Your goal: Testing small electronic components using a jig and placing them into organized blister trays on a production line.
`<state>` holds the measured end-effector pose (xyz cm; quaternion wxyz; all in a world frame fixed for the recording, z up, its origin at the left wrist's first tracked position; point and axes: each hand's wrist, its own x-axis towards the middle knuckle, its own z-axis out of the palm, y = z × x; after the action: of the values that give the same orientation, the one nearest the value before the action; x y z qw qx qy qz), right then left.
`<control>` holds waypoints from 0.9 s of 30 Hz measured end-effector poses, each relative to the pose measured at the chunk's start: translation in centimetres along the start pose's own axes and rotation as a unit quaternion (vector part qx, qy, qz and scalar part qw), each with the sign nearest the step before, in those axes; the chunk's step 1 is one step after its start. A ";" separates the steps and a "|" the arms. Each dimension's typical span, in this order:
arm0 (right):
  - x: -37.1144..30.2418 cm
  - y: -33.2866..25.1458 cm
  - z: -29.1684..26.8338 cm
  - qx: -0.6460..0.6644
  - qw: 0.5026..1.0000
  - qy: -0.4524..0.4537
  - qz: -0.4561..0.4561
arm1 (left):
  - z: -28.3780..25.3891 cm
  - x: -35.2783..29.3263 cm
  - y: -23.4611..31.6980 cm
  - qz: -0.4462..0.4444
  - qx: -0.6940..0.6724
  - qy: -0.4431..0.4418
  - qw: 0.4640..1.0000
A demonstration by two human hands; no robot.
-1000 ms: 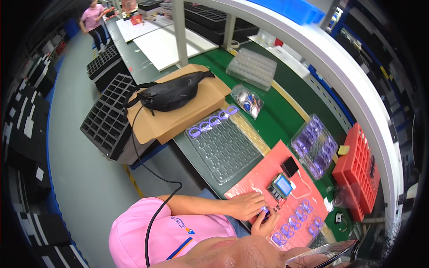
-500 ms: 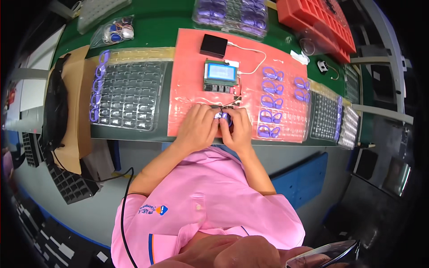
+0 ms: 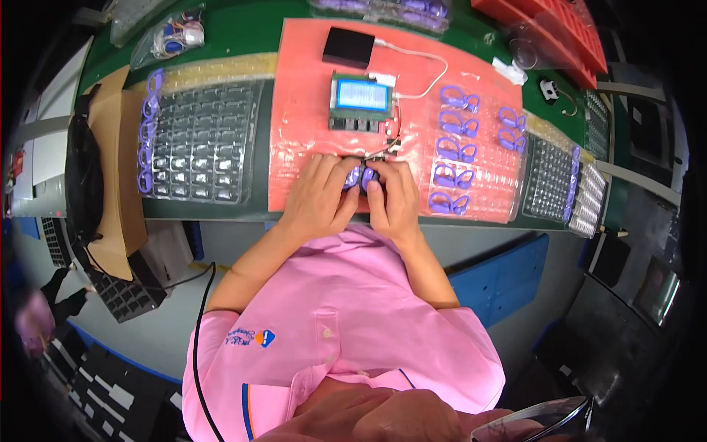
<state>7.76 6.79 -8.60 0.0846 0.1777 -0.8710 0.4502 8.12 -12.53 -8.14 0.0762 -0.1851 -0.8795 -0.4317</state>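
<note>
At left, a black bag (image 3: pixel 85 180) is supported by a cardboard box (image 3: pixel 127 166); low at right, a blue panel (image 3: pixel 501 280) is seen.

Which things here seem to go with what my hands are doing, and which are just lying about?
Probably in use:
purple piece, held between left hand and right hand
screen board, beyond the hands
purple loops, laid out
red mat, underneath

Seemingly lying about:
black bag
cardboard box
parts bag
red crates
blue panel
</note>
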 end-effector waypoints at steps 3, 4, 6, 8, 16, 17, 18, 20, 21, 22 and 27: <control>0.3 0.2 0.1 0.010 1.000 -0.007 0.004 | 0.0 0.0 -0.5 -0.002 -0.019 0.014 1.000; 0.4 0.4 0.1 0.009 1.000 -0.004 -0.004 | 0.0 0.3 -0.4 -0.003 -0.021 0.012 1.000; 0.5 0.7 0.1 0.005 1.000 0.003 -0.021 | 0.0 0.6 -0.4 -0.003 -0.025 0.011 1.000; 0.4 0.8 0.2 0.008 1.000 0.001 -0.018 | 0.0 0.5 -0.4 -0.006 -0.024 0.006 1.000; 0.3 0.7 0.2 0.007 1.000 0.002 -0.019 | 0.3 0.3 -0.8 0.012 -0.013 0.012 1.000; 0.2 0.8 0.2 0.007 1.000 0.003 -0.021 | 0.5 0.3 -0.8 0.009 -0.009 0.015 1.000; 0.3 0.8 0.3 0.007 1.000 0.004 -0.022 | 0.5 0.4 -0.8 0.006 -0.005 0.018 1.000; 0.4 0.8 0.2 0.006 1.000 0.004 -0.022 | 0.5 0.5 -0.8 0.002 -0.003 0.013 1.000; 0.5 0.7 0.1 0.005 1.000 0.004 -0.022 | 0.4 0.6 -0.7 -0.002 -0.001 0.008 1.000; 0.5 0.7 0.1 0.004 1.000 0.003 -0.022 | 0.4 0.6 -0.7 -0.007 0.000 0.003 1.000; 0.1 0.6 0.3 0.008 1.000 0.006 -0.003 | 1.1 -0.1 -1.3 0.014 0.006 0.023 1.000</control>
<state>7.43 6.81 -9.14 0.0897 0.1787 -0.8662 0.4579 7.69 -12.47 -9.80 0.1039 -0.1870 -0.8772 -0.4299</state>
